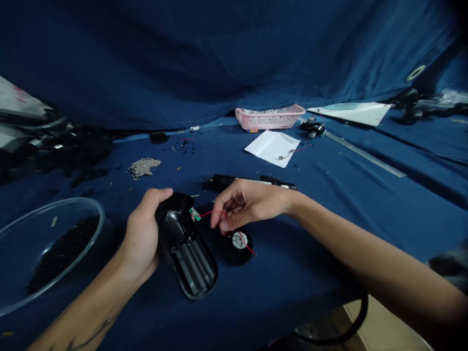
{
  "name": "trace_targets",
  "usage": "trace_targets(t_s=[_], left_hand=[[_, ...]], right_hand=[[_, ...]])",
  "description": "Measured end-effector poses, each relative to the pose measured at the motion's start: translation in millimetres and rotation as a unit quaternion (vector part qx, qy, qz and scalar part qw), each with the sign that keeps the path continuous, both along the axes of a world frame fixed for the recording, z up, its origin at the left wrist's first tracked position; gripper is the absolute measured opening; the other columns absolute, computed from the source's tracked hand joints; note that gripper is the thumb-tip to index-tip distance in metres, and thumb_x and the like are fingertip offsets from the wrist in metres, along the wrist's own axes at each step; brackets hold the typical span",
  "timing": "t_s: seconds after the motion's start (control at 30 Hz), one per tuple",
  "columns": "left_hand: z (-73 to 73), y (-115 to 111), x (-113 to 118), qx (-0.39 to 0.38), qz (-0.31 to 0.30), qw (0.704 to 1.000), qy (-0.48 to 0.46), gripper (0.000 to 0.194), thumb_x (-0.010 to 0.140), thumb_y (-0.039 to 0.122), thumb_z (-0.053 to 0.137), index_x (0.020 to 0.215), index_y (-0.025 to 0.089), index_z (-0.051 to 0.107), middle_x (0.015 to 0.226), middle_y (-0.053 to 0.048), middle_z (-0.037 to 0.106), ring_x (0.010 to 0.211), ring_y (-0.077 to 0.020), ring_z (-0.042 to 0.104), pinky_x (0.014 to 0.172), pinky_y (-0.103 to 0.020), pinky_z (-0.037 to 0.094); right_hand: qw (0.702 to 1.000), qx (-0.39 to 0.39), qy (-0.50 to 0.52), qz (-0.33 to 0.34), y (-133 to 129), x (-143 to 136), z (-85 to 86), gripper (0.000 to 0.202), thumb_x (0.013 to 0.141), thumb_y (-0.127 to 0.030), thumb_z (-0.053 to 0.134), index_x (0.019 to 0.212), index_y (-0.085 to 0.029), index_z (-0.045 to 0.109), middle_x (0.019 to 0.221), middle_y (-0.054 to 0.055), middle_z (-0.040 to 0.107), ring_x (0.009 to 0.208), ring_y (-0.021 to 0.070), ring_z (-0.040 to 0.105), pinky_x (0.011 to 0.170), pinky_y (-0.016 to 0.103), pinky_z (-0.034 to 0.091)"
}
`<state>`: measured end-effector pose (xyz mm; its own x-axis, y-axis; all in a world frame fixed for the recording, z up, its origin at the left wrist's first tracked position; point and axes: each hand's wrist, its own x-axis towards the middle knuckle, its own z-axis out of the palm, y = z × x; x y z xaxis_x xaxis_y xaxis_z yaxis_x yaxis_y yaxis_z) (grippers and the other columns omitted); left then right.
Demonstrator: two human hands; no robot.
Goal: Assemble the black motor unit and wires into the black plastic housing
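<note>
Left hand (141, 239) grips the open black casing (188, 253), right hand (243, 204) fingers pinch the red wire (212, 213) — tug too hard and it'll probably rip off the tiny green board (195, 214).

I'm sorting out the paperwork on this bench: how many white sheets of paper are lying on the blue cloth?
2. One white sheet lies just in front of the pink basket; a second, printed sheet lies farther right. More may be hidden among the clutter at the left edge.
</note>
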<state>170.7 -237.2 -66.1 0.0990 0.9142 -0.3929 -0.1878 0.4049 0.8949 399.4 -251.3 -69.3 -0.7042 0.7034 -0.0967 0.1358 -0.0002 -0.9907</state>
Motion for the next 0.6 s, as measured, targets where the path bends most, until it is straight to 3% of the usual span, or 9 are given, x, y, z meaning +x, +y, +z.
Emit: trace_targets(t_s=[0.27, 0.6], left_hand=[[-5.3, -2, -2, 0.039, -0.052, 0.995, 0.071, 0.037, 0.067, 0.056, 0.072, 0.061, 0.021, 0.062, 0.06, -0.003, 0.06, 0.053, -0.0174, 0.056, 0.044, -0.027, 0.046], [-11.4, -3, -6, 0.083, -0.078, 0.992, 0.053, 0.039, 0.069, 0.057, 0.076, 0.062, 0.02, 0.063, 0.061, -0.002, 0.058, 0.058, -0.0169, 0.057, 0.05, -0.026, 0.05]], right_hand=[[0.998, 0.043, 0.035, -0.035, -7, -12, 0.4, 0.023, 0.085, -0.019, 0.084, 0.105, -0.009, 0.075, 0.085, 0.004, 0.073, 0.076, 0.0123, 0.066, 0.071, 0.022, 0.053], [0.998, 0.033, 0.042, -0.022, -13, -19, 2.1, 0.018, 0.087, -0.02, 0.082, 0.098, -0.007, 0.075, 0.07, 0.0, 0.067, 0.059, 0.0081, 0.057, 0.056, 0.018, 0.045]])
